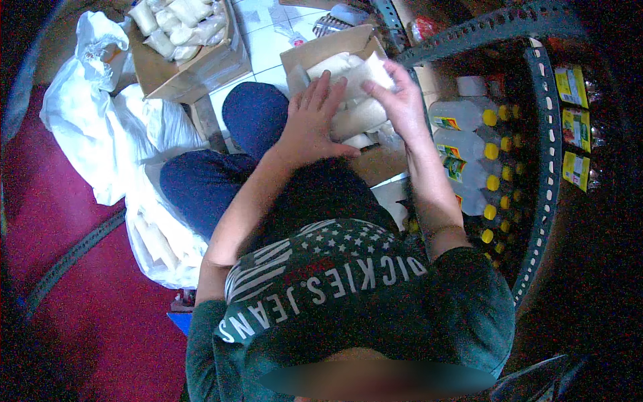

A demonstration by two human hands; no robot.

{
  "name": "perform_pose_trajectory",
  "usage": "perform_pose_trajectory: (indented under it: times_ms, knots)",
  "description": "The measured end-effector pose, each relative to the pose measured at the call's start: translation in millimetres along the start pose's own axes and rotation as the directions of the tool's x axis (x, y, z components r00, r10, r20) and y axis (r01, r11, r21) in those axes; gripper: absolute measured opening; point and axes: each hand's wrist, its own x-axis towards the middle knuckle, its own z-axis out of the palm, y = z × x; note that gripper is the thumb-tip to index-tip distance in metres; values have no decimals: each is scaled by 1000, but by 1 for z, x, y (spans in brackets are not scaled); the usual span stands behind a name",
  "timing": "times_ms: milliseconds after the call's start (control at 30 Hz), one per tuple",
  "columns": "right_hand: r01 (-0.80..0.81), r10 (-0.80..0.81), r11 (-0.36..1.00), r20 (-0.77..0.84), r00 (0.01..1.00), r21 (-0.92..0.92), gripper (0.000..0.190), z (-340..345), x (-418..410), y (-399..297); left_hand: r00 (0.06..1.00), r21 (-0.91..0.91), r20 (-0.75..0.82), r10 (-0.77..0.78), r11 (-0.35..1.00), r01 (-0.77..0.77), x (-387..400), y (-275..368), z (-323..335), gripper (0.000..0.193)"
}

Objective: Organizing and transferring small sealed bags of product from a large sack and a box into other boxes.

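In front of me stands an open cardboard box holding several clear plastic bags of a white, grainy-looking material. My right hand grips one such bag at the box's right side, with the thumb on top and the fingers behind it. Over the left part of the box my left hand lies flat with its fingers spread, and it holds nothing. Whether its palm presses on the bags beneath cannot be told. The hands and forearms hide part of the box.
Another cardboard box at upper left is full of similar bags. Large white sacks slump beside my legs, one with bags inside. To the right, a perforated metal shelf frame borders bottles with yellow caps. White floor tiles show ahead.
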Motion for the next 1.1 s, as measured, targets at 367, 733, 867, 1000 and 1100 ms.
perform_pose_trajectory:
  times_ms: [367,733,867,1000,1100]
  knots:
    - [351,-443,895,623,644,275,54,160,-63,-141,787,158,-611,-79,963,219,-166,-17,-119,97]
    - [341,-320,932,724,611,124,42,156,-11,-96,91,-161,-881,-464,474,865,-394,0,-119,110]
    - [191,-181,982,297,938,-4,23,75,27,6,214,33,-669,-712,259,965,-389,-25,-56,96]
    - [173,-128,842,123,984,-512,19,5,18,124,472,307,-741,-477,385,870,-380,-32,-37,90]
    - [415,-172,726,439,882,-548,26,-34,-3,188,349,386,-633,-691,109,916,-376,-29,-32,89]
